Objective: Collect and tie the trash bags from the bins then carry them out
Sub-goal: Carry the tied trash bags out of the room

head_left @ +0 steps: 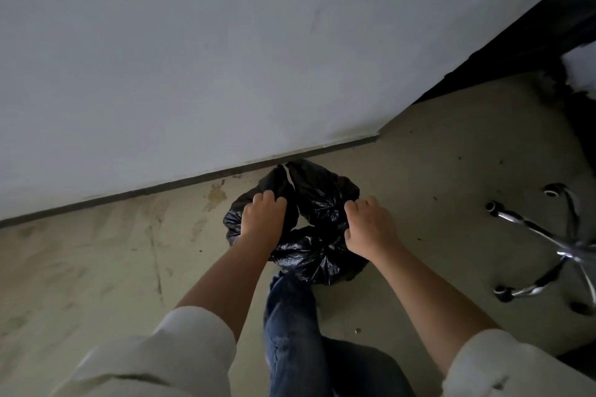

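Observation:
Black plastic trash bags [317, 203] lie bunched together on the floor close to the wall's base. Two gathered, knotted bundles show, one at the middle [325, 206] and one nearer me [309, 255]. My left hand [263, 219] grips the bag plastic on the left side, fingers curled into it. My right hand [367, 226] clutches the bag plastic on the right side. Both forearms reach down from rolled white sleeves. No bin is visible.
A grey wall [225, 58] with a dark skirting strip [193, 180] runs behind the bags. A chrome office chair base with castors [548, 245] stands to the right. Dark furniture [548, 42] fills the upper right. My jeans-clad leg [290, 332] is just below the bags. The floor is stained.

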`<state>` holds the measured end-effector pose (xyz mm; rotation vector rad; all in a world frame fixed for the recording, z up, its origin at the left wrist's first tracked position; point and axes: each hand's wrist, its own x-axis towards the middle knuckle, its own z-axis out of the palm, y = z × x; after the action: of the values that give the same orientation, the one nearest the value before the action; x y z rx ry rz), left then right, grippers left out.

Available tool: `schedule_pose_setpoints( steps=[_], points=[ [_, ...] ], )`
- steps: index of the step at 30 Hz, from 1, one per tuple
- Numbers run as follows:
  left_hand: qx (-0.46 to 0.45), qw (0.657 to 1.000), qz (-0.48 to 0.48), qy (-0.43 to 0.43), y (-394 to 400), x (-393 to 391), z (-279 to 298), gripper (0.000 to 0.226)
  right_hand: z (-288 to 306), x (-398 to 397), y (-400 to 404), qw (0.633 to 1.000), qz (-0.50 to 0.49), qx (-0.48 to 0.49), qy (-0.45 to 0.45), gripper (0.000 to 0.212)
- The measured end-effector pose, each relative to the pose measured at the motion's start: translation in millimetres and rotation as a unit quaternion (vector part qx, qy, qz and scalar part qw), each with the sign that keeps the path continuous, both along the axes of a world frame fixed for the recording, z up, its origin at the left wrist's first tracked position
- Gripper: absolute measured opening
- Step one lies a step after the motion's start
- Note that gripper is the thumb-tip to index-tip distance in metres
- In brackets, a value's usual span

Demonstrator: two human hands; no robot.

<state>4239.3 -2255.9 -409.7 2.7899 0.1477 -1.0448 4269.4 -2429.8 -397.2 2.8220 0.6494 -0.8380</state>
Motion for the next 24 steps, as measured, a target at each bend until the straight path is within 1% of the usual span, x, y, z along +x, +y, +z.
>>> schedule_pose_setpoints(
  steps=[2, 6, 8, 10, 13, 14, 15, 16, 18, 19, 21, 22, 23, 24],
  points=[
    [-0.007, 1.000, 0.010, 0.002, -14.4, 13.7, -20.8, 0.035, -20.5, 18.2, -13.1, 1.000, 0.010, -0.014, 0.015, 0.025],
    [-0.008, 0.999, 0.047, 0.003, -38.3, 37.9, -56.3, 0.034, -56.3, 53.5, -36.1, 0.999, 0.043, -0.010, 0.009, 0.025],
    [-0.004, 0.997, 0.073, 0.001, -48.5, 48.5, -72.0, 0.034, -73.5, 71.5, -46.6, 0.998, 0.056, -0.015, 0.017, 0.024],
    [-0.002, 0.994, 0.105, -0.004, -57.9, 60.6, -84.5, 0.035, -86.9, 89.4, -54.8, 0.996, 0.083, 0.015, 0.004, 0.025],
    [-0.002, 0.987, 0.160, -0.008, -72.5, 75.5, -100.2, 0.034, -109.2, 112.7, -68.4, 0.996, 0.088, -0.001, 0.025, 0.026],
    [-0.001, 0.985, 0.174, -0.010, -78.4, 81.0, -106.8, 0.033, -120.1, 120.0, -74.1, 0.995, 0.095, 0.018, 0.010, 0.026],
    [-0.002, 0.983, 0.185, -0.008, -83.9, 85.6, -112.9, 0.032, -124.6, 124.4, -78.1, 0.993, 0.109, 0.037, -0.006, 0.029],
    [-0.006, 0.981, 0.196, -0.004, -90.0, 89.0, -118.4, 0.032, -132.3, 126.3, -82.4, 0.991, 0.132, 0.035, -0.001, 0.034],
    [-0.014, 0.977, 0.212, 0.010, -103.5, 93.4, -127.2, 0.030, -146.2, 133.0, -93.2, 0.989, 0.147, 0.034, -0.013, 0.043],
    [-0.015, 0.976, 0.218, 0.020, -108.7, 94.2, -130.6, 0.028, -150.4, 133.6, -97.8, 0.990, 0.138, 0.032, 0.010, 0.044],
    [-0.013, 0.974, 0.226, 0.030, -114.1, 95.8, -135.9, 0.027, -157.2, 134.8, -105.6, 0.989, 0.139, 0.035, 0.022, 0.041],
    [-0.011, 0.973, 0.227, 0.031, -115.0, 95.7, -140.0, 0.027, -161.0, 133.5, -110.8, 0.987, 0.154, 0.045, 0.010, 0.039],
    [-0.011, 0.974, 0.225, 0.038, -116.1, 95.0, -140.5, 0.028, -159.0, 130.8, -112.1, 0.986, 0.160, 0.044, 0.018, 0.035],
    [-0.004, 0.976, 0.214, 0.042, -117.1, 93.6, -141.1, 0.030, -160.9, 128.4, -115.5, 0.986, 0.152, 0.046, 0.051, 0.029]
  ],
)
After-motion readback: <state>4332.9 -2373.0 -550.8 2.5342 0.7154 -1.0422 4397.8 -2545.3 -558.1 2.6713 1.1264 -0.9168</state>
